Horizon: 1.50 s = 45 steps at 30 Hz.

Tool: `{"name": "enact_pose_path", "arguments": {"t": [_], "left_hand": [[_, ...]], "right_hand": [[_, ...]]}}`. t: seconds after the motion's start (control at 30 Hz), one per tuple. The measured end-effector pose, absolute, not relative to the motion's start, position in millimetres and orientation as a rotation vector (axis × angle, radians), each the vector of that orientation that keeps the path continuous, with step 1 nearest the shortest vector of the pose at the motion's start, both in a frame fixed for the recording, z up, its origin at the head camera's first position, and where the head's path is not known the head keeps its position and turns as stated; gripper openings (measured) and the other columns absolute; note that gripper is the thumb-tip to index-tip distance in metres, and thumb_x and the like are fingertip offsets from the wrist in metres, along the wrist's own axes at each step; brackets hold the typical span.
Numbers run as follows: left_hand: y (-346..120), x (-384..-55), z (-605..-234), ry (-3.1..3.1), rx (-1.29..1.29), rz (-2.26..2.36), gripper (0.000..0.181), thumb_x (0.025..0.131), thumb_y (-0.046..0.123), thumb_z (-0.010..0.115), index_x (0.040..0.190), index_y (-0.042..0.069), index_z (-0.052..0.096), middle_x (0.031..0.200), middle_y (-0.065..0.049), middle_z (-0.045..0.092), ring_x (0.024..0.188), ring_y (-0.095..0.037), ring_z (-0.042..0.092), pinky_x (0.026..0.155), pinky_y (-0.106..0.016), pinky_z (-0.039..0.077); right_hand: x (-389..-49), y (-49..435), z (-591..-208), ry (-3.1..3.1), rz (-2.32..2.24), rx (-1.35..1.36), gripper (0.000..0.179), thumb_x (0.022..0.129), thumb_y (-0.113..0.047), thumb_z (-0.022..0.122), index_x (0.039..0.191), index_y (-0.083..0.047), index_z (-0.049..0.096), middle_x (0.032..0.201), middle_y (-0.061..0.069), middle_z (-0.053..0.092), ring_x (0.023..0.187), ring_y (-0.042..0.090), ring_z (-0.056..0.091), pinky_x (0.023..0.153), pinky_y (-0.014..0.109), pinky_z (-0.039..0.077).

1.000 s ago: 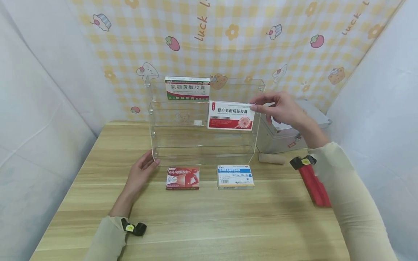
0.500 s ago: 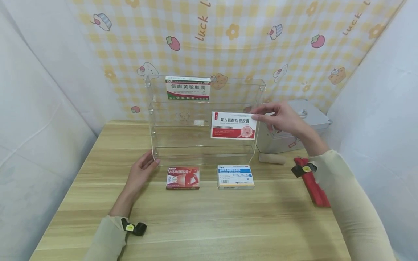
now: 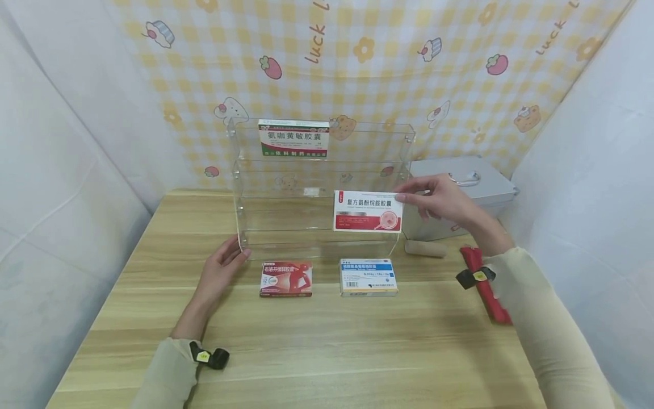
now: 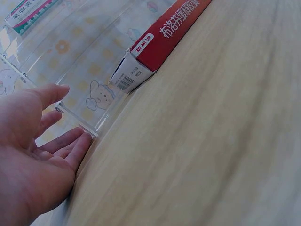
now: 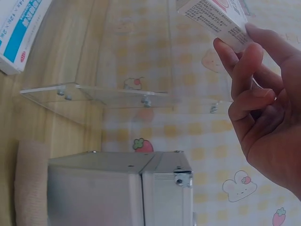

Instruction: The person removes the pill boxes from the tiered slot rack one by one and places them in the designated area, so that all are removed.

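acrylic rack point(image 3: 278, 237) holds a green-edged box point(image 3: 294, 140) on top.

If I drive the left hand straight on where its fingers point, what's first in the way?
Most likely the left end of the clear rack: the left hand has its fingertips right at the lower corner. Actual contact is hard to judge through clear plastic.
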<state>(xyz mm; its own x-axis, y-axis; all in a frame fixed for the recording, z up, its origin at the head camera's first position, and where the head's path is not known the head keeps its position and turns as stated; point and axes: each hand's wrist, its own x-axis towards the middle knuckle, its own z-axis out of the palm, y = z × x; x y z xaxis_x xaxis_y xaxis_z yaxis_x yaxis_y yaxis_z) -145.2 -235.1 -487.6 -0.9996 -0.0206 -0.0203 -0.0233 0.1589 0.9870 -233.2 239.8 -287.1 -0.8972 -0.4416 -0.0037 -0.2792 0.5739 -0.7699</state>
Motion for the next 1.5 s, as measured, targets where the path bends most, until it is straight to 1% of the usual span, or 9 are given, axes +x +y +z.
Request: {"name": "enact_pose_path", "arguments": {"t": [0.47,0.57,0.77,0.93,1.0,1.13,1.23,1.37,1.5], "left_hand": [[-235,-145,-488,2.388,-0.059,2.017,0.074,0.094,0.046,0.063,0.154,0.019,0.031,0.154,-0.011,0.035,0.138,-0.028,0.038,0.107,-0.034,0.039],[-234,-145,-487,2.391,-0.062,2.009,0.074,0.094,0.046,0.063,0.155,0.02,0.03,0.154,-0.01,0.035,0.138,-0.028,0.038,0.108,-0.036,0.038],[-234,-145,-487,2.385,-0.05,2.019,0.073,0.095,0.043,0.063,0.155,0.019,0.03,0.154,-0.013,0.034,0.138,-0.03,0.036,0.109,-0.038,0.037],[-234,-145,-486,2.379,-0.052,2.031,0.073,0.095,0.042,0.063,0.155,0.018,0.029,0.154,-0.013,0.034,0.138,-0.03,0.037,0.109,-0.036,0.037],[-234,-145,-485,2.379,-0.055,2.03,0.073,0.095,0.041,0.063,0.155,0.018,0.029,0.154,-0.013,0.034,0.138,-0.03,0.037,0.109,-0.037,0.037],[-233,-146,-485,2.378,-0.049,2.032,0.072,0.096,0.04,0.063,0.155,0.018,0.029,0.154,-0.014,0.034,0.138,-0.03,0.037,0.109,-0.035,0.038],[-233,-146,-484,2.362,-0.04,2.048,0.071,0.096,0.039,0.063,0.154,0.017,0.03,0.154,-0.014,0.035,0.137,-0.029,0.038,0.106,-0.029,0.039],[-232,-146,-484,2.335,-0.029,2.073,0.071,0.096,0.037,0.063,0.154,0.015,0.029,0.154,-0.014,0.035,0.137,-0.03,0.038,0.102,-0.021,0.042],[-231,-146,-482,2.323,-0.034,2.091,0.071,0.096,0.034,0.064,0.155,0.015,0.028,0.154,-0.015,0.034,0.137,-0.031,0.038,0.1,-0.02,0.043]], "right_hand": [[-219,247,-312,2.505,-1.231,-0.548,0.034,0.087,-0.045,0.072,0.114,-0.023,0.071,0.073,0.016,0.066,0.044,0.027,0.046,0.034,0.026,0.029],[-214,249,-318,2.47,-1.25,-0.56,0.033,0.089,-0.042,0.072,0.115,-0.022,0.071,0.074,0.017,0.065,0.045,0.031,0.047,0.035,0.025,0.029],[-209,253,-329,2.462,-1.248,-0.599,0.031,0.09,-0.039,0.071,0.115,-0.021,0.071,0.085,0.011,0.071,0.044,0.028,0.048,0.034,0.025,0.031],[-205,259,-338,2.478,-1.224,-0.601,0.033,0.09,-0.04,0.071,0.117,-0.02,0.07,0.076,0.011,0.068,0.043,0.035,0.045,0.033,0.027,0.032],[-203,262,-342,2.477,-1.228,-0.595,0.032,0.09,-0.039,0.071,0.117,-0.02,0.07,0.075,0.011,0.067,0.042,0.033,0.045,0.032,0.028,0.032],[-198,269,-351,2.448,-1.265,-0.594,0.029,0.092,-0.033,0.071,0.116,-0.019,0.071,0.09,0.01,0.07,0.041,0.024,0.047,0.032,0.027,0.032],[-195,271,-358,2.415,-1.3,-0.601,0.027,0.093,-0.028,0.07,0.116,-0.015,0.071,0.097,0.01,0.071,0.042,0.026,0.047,0.032,0.027,0.031],[-191,271,-364,2.391,-1.328,-0.591,0.026,0.093,-0.027,0.07,0.116,-0.013,0.071,0.091,0.013,0.071,0.043,0.029,0.044,0.032,0.025,0.03],[-188,270,-368,2.38,-1.342,-0.57,0.026,0.092,-0.027,0.071,0.114,-0.013,0.072,0.084,0.014,0.069,0.042,0.023,0.043,0.032,0.024,0.029]]}}
